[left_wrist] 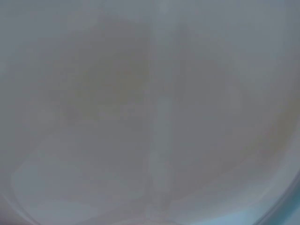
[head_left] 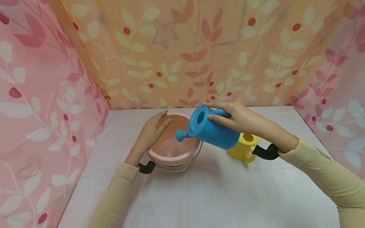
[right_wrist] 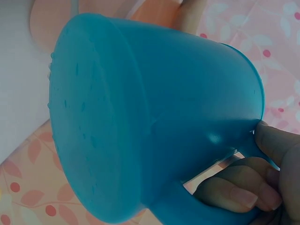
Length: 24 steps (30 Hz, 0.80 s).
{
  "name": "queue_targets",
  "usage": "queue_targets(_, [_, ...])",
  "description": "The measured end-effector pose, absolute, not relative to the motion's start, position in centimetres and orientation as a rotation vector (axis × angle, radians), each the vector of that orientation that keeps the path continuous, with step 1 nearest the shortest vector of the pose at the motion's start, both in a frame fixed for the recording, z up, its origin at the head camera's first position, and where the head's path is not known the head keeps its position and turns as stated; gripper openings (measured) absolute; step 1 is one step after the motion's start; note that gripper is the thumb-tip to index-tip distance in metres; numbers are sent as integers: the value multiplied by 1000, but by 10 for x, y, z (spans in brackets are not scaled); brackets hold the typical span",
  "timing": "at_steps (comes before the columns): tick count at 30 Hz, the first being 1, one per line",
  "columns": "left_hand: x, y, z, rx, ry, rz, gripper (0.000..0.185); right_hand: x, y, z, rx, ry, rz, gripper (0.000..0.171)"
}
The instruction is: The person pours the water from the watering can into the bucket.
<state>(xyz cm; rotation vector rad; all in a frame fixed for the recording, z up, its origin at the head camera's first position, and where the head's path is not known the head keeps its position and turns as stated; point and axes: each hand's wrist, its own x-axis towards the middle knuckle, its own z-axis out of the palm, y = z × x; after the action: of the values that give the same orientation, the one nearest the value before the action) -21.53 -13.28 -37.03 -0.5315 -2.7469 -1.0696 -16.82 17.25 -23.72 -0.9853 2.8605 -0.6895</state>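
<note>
My right hand (head_left: 235, 115) grips the handle of a blue watering can (head_left: 214, 133). In the right wrist view its fingers (right_wrist: 234, 190) curl round the handle, and water drops cling to the can's underside. The can is tilted, with its spout (head_left: 181, 135) over a pink bucket (head_left: 175, 161). Water shows on the bucket's bottom. At the bucket's left rim lies my left hand (head_left: 150, 132), fingers straight and thumb apart from them over the opening. Only a pale blur fills the left wrist view.
A yellow watering can (head_left: 242, 148) stands on the white table (head_left: 221, 200), right of the bucket and partly behind the blue can. Patterned cloth (head_left: 192, 50) hangs behind the table, with pink cloth on both sides.
</note>
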Motion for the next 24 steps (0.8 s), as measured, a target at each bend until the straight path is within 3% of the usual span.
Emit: queue_targets(24, [-215,-133,-369,-527,-2745,-1053,65,-171,169,-234,-1015,2866,-651,53])
